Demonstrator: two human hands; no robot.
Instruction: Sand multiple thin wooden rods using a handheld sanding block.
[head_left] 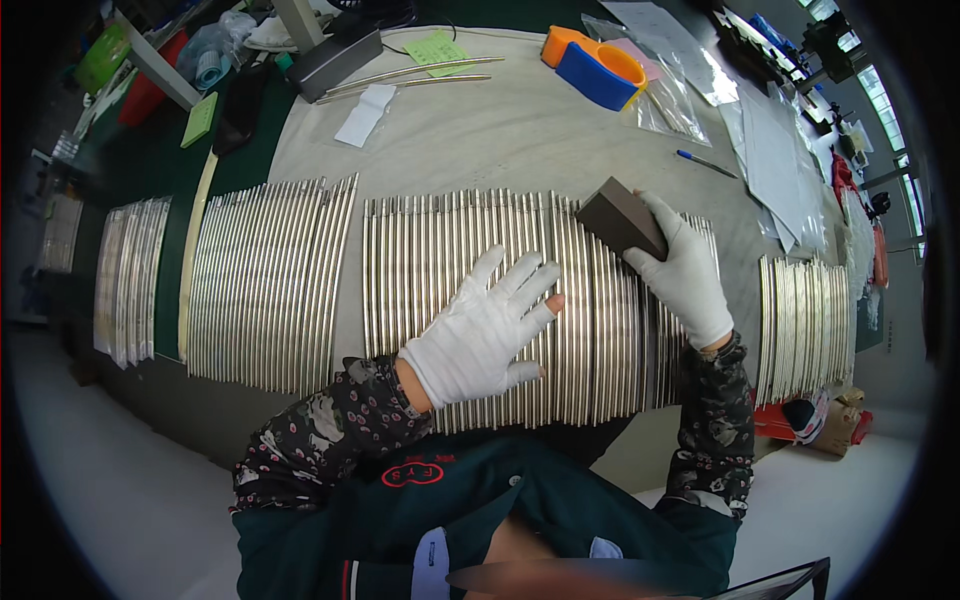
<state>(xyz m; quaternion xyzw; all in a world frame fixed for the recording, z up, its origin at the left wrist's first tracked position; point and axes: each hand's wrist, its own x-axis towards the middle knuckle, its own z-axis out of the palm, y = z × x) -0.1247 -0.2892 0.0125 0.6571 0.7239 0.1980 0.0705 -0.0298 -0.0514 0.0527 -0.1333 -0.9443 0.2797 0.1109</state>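
Observation:
Many slim, shiny metal rods (600,340) lie side by side in a wide row in front of me. My left hand (480,330), in a white glove with a bare fingertip showing, rests flat on the middle of this row with its fingers spread. A dark brown rectangular block (620,215) is gripped in my gloved right hand (688,275), over the far right part of the row. The block is tilted, and whether it touches the rods I cannot tell. Another row of rods (260,290) lies left of my left hand.
More rods (805,330) lie at the right edge, and a bundle (130,280) at the far left, beyond a pale strip (198,240). Farther back are a dark box (335,65), a white slip (366,115), an orange-and-blue ring-shaped object (598,70) and a blue pen (706,164).

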